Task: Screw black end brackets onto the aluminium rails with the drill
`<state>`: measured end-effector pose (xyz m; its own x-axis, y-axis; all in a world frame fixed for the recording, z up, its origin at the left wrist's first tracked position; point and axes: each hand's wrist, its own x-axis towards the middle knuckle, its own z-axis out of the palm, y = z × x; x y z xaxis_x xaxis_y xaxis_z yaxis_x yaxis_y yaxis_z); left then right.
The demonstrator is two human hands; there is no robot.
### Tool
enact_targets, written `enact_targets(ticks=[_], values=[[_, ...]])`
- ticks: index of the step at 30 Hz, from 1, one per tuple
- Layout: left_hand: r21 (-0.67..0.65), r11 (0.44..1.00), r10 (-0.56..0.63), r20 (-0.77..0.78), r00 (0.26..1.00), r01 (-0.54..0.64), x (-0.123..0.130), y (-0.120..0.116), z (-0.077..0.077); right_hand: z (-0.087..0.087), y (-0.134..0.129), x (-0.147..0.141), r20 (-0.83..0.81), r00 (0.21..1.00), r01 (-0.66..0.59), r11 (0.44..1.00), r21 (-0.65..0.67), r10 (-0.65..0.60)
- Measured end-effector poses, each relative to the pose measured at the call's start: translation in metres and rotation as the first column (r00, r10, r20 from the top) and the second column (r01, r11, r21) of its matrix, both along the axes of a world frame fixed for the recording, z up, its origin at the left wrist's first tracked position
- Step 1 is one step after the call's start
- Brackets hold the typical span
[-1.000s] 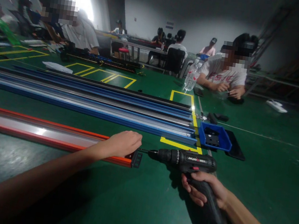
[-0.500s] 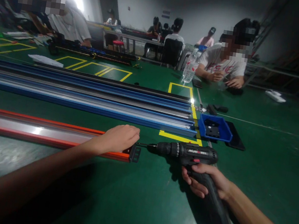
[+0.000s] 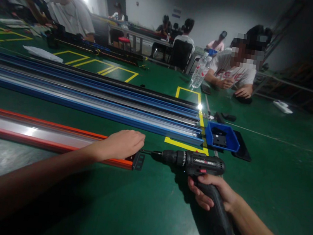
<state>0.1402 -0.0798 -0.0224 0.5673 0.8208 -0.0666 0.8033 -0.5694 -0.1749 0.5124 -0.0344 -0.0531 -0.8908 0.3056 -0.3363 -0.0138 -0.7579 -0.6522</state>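
A long rail with orange edges and a pale shiny middle (image 3: 39, 131) lies across the table on the left. My left hand (image 3: 123, 144) is closed over its right end, knuckles up, with the fingertips hidden. A black slotted end bracket (image 3: 139, 163) sits at that end, just below the hand. In my right hand (image 3: 226, 192) is a black cordless drill (image 3: 204, 164), gripped by its handle and pointing left. Its thin bit reaches the bracket end beside my left fingers; the exact contact point is hidden.
Behind the orange rail lie several blue and black rails (image 3: 144, 121). A blue bin (image 3: 236, 145) with black parts stands to their right, beside a dark flat object (image 3: 244, 148). Water bottles (image 3: 200, 73) stand farther back. A person (image 3: 234, 72) sits across the table.
The view has shifted slightly, with the near things appearing a little farther left. Both hands keep their holds, and the drill stays lined up with the rail end.
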Motion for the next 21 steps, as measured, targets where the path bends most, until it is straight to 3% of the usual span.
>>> enact_targets(ticks=[16,21], values=[[-0.025,0.999,0.028,0.087,0.996,-0.025,0.0006,0.0011,0.0001,-0.0048,0.0017,0.0026,-0.001,1.000,-0.005,1.000,-0.020,0.005],[-0.032,0.999,0.013,0.029,0.999,-0.012,0.0021,0.0004,0.0019,-0.0030,0.0019,0.0010,-0.005,1.000,-0.007,1.000,0.008,0.007]])
